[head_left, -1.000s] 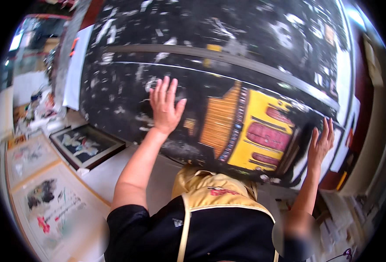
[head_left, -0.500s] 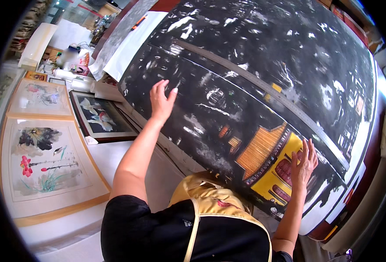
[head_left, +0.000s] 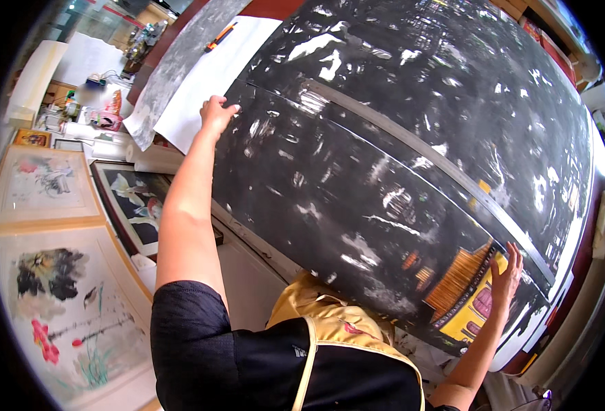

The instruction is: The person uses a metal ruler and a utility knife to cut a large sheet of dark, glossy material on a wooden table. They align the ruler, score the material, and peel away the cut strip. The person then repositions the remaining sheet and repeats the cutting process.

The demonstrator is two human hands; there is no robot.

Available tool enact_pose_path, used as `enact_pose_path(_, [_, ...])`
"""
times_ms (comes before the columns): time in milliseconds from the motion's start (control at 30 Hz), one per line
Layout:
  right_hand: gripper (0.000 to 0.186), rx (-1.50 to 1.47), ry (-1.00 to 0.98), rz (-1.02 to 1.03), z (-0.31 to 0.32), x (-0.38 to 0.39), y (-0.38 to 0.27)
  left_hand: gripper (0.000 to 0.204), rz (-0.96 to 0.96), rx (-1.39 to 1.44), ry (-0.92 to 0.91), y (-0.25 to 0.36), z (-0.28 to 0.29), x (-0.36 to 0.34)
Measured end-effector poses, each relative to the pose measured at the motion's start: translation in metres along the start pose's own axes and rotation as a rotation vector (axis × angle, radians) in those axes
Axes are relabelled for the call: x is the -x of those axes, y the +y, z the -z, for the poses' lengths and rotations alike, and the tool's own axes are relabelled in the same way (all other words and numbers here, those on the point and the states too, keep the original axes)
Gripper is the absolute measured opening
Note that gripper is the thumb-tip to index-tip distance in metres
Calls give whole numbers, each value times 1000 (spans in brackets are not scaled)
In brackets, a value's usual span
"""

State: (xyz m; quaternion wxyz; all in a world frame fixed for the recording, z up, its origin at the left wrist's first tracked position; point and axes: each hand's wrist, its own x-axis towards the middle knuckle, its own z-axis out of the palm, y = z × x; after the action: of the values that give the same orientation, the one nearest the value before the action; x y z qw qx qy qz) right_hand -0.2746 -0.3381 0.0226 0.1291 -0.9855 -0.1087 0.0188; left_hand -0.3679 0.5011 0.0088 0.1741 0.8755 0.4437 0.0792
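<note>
A large painting (head_left: 295, 164), mostly black with white patches, spreads over the table before me. A thin pale line runs lengthwise across it, and beyond that line a long metal ruler (head_left: 412, 142) lies on the painting. At the painting's left edge, beside a white paper sheet (head_left: 189, 85), is my left hand (head_left: 216, 116); its fingers are bent and the thumb stands apart, with nothing visible between them. My right hand (head_left: 507, 277) rests with spread fingers at the right, over the yellow building (head_left: 468, 316) with an orange-brown roof, near the ruler's right end.
An orange and black utility knife (head_left: 221, 38) lies on the white sheet at the far left. Framed flower paintings (head_left: 69, 315) and a dark-framed picture (head_left: 134, 198) stand to my left. Paper rolls (head_left: 157, 159) lie behind them. A dark red table edge (head_left: 586, 240) shows at the right.
My left hand has moved left and away from me, from above the painting to its left edge. The right hand stays by the yellow building. The view has shifted left.
</note>
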Motion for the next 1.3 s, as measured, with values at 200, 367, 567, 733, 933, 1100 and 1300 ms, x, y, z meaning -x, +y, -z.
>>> enact_pose_path(200, [58,-70,-108,-71,1,-21,-7,77,-5,-82,-165,-44,-16,-100])
enact_pose_path(367, [57,64,-182,-81,11,-34,-11,72,-20,21,-344,-29,-15,-121])
enact_pose_path(567, [52,-5,-295,-75,4,-48,-12,51,-11,114,-500,-26,1,-125])
enact_pose_path(733, [54,39,-341,-66,2,-53,-2,38,-44,184,-507,-31,-3,-124])
enact_pose_path(933, [63,36,-217,80,-16,-44,36,62,-187,12,-226,-44,-12,-109])
enact_pose_path(1100, [67,-102,-176,-42,-7,-29,42,50,-348,81,135,-37,4,-50])
enact_pose_path(1300, [48,-147,-12,-76,-8,-33,-6,32,-112,332,451,-143,45,54])
